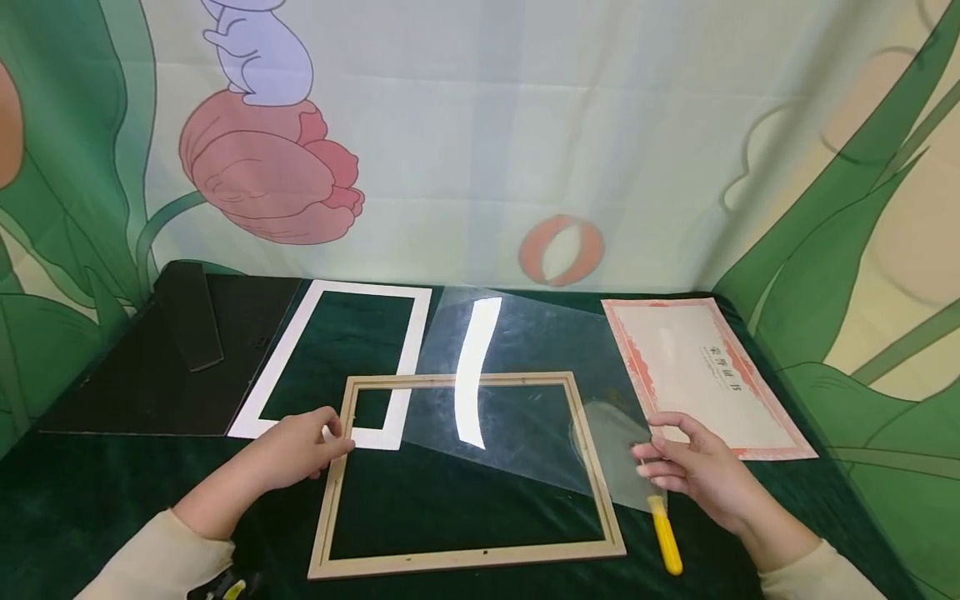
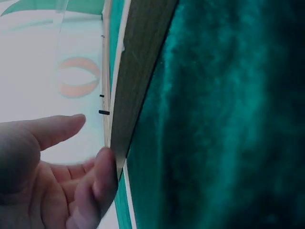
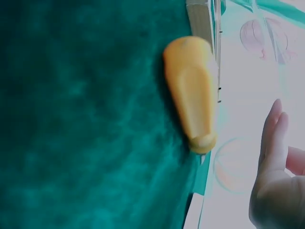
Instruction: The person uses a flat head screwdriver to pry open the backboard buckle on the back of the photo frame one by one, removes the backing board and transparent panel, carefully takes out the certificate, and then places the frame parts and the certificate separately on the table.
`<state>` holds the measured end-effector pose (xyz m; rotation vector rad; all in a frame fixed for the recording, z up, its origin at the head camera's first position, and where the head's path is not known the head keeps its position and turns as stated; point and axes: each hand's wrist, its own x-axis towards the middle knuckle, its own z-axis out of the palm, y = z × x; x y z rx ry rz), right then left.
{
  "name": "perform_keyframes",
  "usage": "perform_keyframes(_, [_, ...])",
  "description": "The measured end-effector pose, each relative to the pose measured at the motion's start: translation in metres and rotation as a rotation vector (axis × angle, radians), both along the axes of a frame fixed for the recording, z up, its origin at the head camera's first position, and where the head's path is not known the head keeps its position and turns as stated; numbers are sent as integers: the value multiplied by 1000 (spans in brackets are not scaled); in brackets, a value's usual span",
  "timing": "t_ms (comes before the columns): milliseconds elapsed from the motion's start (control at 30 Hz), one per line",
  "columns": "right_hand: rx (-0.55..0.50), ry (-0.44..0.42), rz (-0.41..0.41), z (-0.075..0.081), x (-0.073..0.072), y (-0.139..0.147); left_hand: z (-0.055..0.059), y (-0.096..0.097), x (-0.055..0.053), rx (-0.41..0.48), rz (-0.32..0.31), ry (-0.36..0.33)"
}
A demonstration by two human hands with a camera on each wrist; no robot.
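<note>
A bare pale wooden frame [image 1: 551, 550] lies on the dark green cloth. Beside its left strip is my left hand [image 1: 300, 450]; in the left wrist view the thumb stands apart from the wood and a bent fingertip meets the frame's edge. A clear sheet [image 1: 543, 350] with a bright reflection lies behind the frame and partly under its view. Over the sheet's right edge hovers my right hand [image 1: 697, 471], fingers parted, with no grip on anything visible. Below it lies a screwdriver with a yellow handle [image 1: 667, 537], its thin shaft pointing away; the handle looms large [image 3: 193, 90] in the right wrist view.
A black backing board [image 1: 142, 387] with a stand leg lies far left, next to a white mat border [image 1: 288, 358]. A red-bordered certificate [image 1: 686, 358] lies at the right. Behind the table hangs a printed curtain [image 1: 450, 167]. A dark item [image 1: 225, 587] shows partly by the left sleeve.
</note>
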<state>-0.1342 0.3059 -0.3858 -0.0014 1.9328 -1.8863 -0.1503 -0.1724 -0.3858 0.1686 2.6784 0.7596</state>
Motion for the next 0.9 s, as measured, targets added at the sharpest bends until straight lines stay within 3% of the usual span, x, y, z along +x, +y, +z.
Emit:
perform_keyframes(133, [-2,-6,-77,-2,3,4,-1,6,-1,-126,9,-43])
perform_keyframes(200, [0,-2,-97,-3,3,4,-2,7,-1,-146,4,-35])
perform_keyframes(300, [4,5,-118,-3,3,3,-1,6,-1,-117,-1,-16])
perform_keyframes(433, [17,9,-146,-1,3,1,-3,1,-6,6,28,-33])
perform_keyframes(567, [10,-3,-179,-1,2,2,-6,-5,-10,176,91,-57])
perform_keyframes(667, [-4,-16,-204,0,0,3,-8,-10,-11,343,120,-114])
perform_keyframes(900, [-59,-36,-241,-1,-1,6,-11,-20,-8,904,85,-413])
